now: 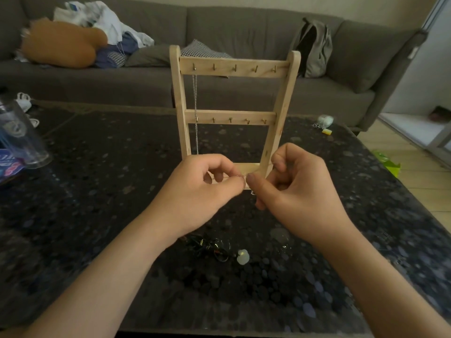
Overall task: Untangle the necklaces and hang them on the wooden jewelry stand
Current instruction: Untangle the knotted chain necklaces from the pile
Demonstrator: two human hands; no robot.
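As left hand pinches necklace, right hand likewise, stand behind

- Long grey fabric sofa spans the back.
- Brown plush toy lies on it beside white and blue clothes.
- Grey backpack leans on its backrest.
- Clear plastic tumbler sits far left.

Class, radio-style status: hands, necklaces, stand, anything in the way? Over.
Left hand and right hand both pinch a thin pale chain. One silver twisted chain hangs on the two-bar wooden jewelry stand. Dark tangled necklaces lie between the forearms; hooks unobstructed.
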